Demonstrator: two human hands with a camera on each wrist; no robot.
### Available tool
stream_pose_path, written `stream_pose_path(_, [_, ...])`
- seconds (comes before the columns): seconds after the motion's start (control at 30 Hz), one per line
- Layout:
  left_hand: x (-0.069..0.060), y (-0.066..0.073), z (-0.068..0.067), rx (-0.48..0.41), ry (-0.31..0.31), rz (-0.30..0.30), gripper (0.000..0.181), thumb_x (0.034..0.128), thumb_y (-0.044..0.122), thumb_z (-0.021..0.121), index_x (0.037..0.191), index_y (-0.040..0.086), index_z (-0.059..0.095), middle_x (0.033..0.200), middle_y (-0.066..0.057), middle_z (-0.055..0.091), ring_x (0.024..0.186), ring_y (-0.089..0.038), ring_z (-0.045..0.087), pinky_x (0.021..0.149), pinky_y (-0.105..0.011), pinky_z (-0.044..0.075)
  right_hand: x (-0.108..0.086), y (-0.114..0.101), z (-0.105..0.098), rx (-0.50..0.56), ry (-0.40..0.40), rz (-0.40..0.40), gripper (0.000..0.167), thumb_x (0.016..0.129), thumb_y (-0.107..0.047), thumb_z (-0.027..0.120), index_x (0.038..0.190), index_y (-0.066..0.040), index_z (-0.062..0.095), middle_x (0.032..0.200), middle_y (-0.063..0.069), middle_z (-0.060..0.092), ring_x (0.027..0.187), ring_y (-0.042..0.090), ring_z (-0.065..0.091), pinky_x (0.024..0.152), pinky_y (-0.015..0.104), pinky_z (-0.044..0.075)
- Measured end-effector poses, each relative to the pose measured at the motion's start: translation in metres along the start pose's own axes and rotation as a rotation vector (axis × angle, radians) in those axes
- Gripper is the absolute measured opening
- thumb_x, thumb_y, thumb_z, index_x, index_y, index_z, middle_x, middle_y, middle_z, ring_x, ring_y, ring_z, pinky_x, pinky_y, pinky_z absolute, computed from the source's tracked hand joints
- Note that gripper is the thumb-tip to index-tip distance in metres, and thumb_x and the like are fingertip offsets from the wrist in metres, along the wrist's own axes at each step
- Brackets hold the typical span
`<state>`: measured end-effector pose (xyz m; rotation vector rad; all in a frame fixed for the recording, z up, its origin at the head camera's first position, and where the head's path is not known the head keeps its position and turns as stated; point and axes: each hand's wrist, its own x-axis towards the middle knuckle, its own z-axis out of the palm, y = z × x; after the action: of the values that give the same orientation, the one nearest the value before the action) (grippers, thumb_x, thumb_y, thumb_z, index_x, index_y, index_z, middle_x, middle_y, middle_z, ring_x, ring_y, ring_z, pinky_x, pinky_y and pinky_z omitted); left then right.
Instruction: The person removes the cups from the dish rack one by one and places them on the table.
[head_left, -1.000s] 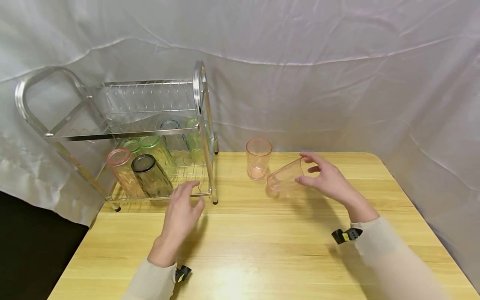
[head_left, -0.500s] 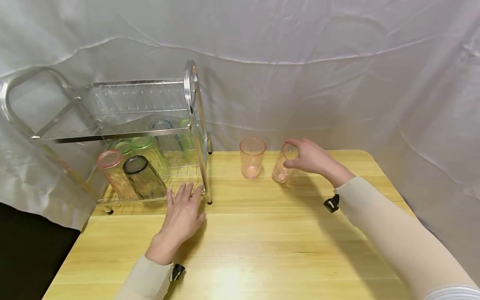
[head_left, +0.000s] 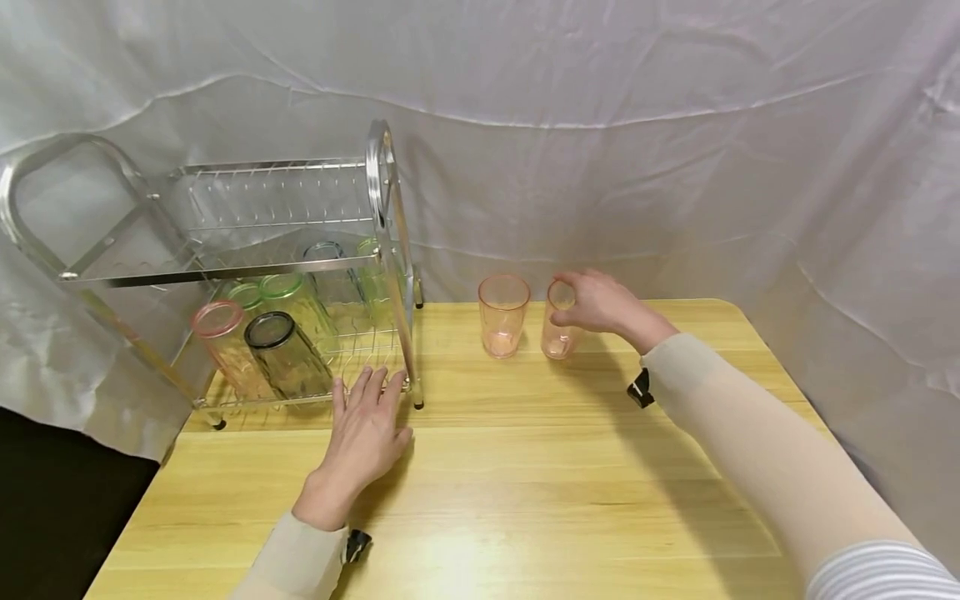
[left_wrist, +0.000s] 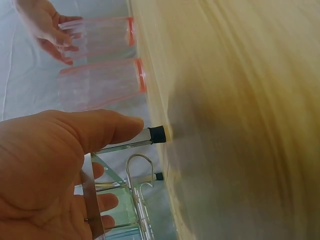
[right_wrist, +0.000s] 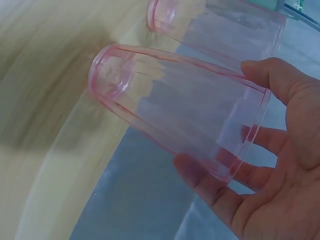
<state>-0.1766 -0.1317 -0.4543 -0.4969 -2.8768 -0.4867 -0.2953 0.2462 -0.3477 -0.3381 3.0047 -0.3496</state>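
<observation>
Pink tumbler point(right_wrist: 180, 110), transparent and tapered

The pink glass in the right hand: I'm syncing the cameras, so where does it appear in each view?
Head: the pink glass is just right of centre, gripped by the right hand.
Left wrist: pink glass at top left.
Right wrist: pink glass across the middle.
Landmark: the other pink glass, left of it, below it and above it, respectively.
</observation>
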Motion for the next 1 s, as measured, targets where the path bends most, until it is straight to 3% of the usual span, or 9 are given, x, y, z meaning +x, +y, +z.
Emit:
stream_pose_path(0.3, [0.000, 0.000, 0.002, -0.017, -0.012, -0.001, 0.084, 0.0843, 0.022, 0.087, 0.156, 0.008, 0.047, 0.159, -0.026, 0.045, 0.153, -0.050, 0.032, 0.124, -0.075, 0.008, 0.011, -0.002, -0.007, 0.019, -0.063, 0.007, 0.085, 0.090, -0.041, 0.074, 0.160, -0.004, 0.042, 0.156, 0.030, 0.050, 0.149, 0.052, 0.039, 0.121, 0.064, 0.036])
stream_pose_path(0.47, [0.000, 0.000, 0.002, -0.015, -0.006, 0.004, 0.084, 0.0833, 0.022, 0.088, 0.156, 0.008, 0.047, 0.157, -0.026, 0.047, 0.153, -0.050, 0.032, 0.124, -0.075, 0.010, 0.015, -0.002, -0.009, 0.030, -0.106, 0.012, 0.090, 0.086, -0.034, 0.075, 0.162, -0.003, 0.037, 0.157, 0.032, 0.047, 0.150, 0.051, 0.037, 0.121, 0.062, 0.036])
stream_pose_path(1.0, [-0.001, -0.002, 0.001, -0.015, -0.009, 0.003, 0.087, 0.0824, 0.022, 0.088, 0.157, 0.009, 0.046, 0.157, -0.025, 0.047, 0.153, -0.049, 0.031, 0.124, -0.074, 0.008, 0.017, -0.008, -0.009, 0.046, -0.110, 0.019, 0.088, 0.086, -0.030, 0.074, 0.162, -0.004, 0.037, 0.159, 0.031, 0.046, 0.151, 0.051, 0.036, 0.121, 0.063, 0.036])
